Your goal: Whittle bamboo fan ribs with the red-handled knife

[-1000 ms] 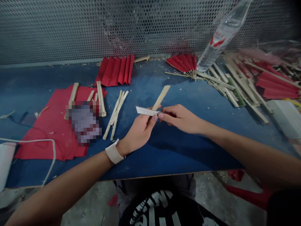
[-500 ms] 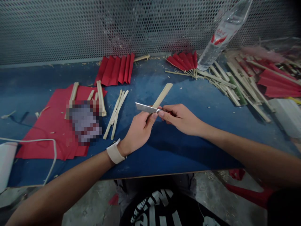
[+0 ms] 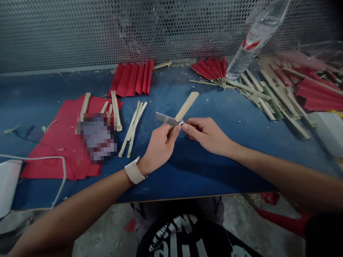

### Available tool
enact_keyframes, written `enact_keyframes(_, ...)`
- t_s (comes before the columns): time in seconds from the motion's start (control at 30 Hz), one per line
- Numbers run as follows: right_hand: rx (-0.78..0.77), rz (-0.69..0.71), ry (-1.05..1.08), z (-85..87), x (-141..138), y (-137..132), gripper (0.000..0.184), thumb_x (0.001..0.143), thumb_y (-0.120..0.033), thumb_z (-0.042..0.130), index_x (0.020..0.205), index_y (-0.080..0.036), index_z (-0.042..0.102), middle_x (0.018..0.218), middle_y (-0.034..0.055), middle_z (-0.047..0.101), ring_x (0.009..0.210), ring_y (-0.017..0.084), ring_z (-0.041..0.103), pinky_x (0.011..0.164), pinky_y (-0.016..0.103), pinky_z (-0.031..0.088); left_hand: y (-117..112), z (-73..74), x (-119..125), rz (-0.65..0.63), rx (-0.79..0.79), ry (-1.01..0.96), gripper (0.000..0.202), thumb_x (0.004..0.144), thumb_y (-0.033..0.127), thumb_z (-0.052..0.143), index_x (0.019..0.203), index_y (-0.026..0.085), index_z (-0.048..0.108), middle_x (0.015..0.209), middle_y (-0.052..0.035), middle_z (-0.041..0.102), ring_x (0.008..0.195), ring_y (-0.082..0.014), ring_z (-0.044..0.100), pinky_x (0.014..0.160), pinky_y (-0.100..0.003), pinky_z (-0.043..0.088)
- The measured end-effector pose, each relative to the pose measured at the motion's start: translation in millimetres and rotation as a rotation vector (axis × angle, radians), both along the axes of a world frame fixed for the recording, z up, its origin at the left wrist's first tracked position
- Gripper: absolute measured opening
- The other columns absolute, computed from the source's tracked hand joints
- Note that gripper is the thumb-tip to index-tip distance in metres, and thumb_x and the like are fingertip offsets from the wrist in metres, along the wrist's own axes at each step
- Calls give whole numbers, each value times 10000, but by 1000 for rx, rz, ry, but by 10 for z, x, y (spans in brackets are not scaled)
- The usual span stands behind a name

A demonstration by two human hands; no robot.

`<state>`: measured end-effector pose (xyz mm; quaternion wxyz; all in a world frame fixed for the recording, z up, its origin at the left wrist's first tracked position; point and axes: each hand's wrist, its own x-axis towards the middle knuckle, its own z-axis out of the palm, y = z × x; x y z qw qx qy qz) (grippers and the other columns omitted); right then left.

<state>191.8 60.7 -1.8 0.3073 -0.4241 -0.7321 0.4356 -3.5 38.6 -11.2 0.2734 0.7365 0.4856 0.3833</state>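
Over the middle of the blue table, my left hand [image 3: 160, 145] is closed round a flat bamboo strip [image 3: 188, 105], whose far end slants up and to the right. My right hand [image 3: 205, 133] grips a knife [image 3: 166, 118] by its handle, which the fingers mostly hide. The blade lies across the strip, pointing left, and my left thumb is by its base. Both hands meet there. Left of them, several thin bamboo sticks [image 3: 133, 128] lie crossed on the table.
Red paper sheets [image 3: 53, 150] and a blurred-out object [image 3: 98, 138] lie at left. Behind are pleated red paper [image 3: 131, 79], a red folding fan [image 3: 209, 69] and a water bottle [image 3: 253, 43]. Bamboo pieces [image 3: 284, 96] are heaped at right. A white cable [image 3: 63, 167] crosses the left edge.
The blade's tip has turned slightly upward and the strip's far end sits a touch higher. Both hands keep their grip in nearly the same place.
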Motion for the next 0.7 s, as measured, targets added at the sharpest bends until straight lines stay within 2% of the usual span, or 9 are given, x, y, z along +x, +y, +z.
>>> enact_keyframes(0.1,3,-12,-13,-1,-6,-3,593,982,-733,546,717,-203,558,576,-49,466,523,94,390,525,268,271,-3,-6,0,13,-5,-4,414,1091,447,491,778,196,591,730,-19,672,696,-156,633,650,-291,492)
enact_keyframes(0.27,33,-61,-50,-7,-12,-15,632,972,-774,517,708,-202,573,552,-49,434,527,102,361,530,285,233,-4,-4,7,15,3,1,382,1090,425,493,808,194,606,720,-11,661,673,-152,624,635,-285,483)
enact_keyframes(0.4,53,-104,-71,5,-32,-47,651,963,-795,507,715,-199,596,555,-41,447,537,109,372,535,292,238,-2,-11,17,20,13,-13,335,1093,401,494,869,191,627,738,-8,668,667,-147,621,638,-283,484)
enact_keyframes(0.53,64,-133,-76,-1,-45,-67,640,958,-788,528,721,-198,608,566,-38,463,535,108,391,536,296,252,-8,-11,34,37,17,-26,345,1092,404,501,837,193,597,719,6,628,651,-139,595,631,-282,462)
enact_keyframes(0.7,63,-237,116,-22,8,9,574,990,-731,535,733,-219,551,591,-37,473,552,113,409,549,296,305,-43,17,62,13,-58,-99,256,1072,414,558,933,200,582,727,29,556,617,-122,534,610,-269,448)
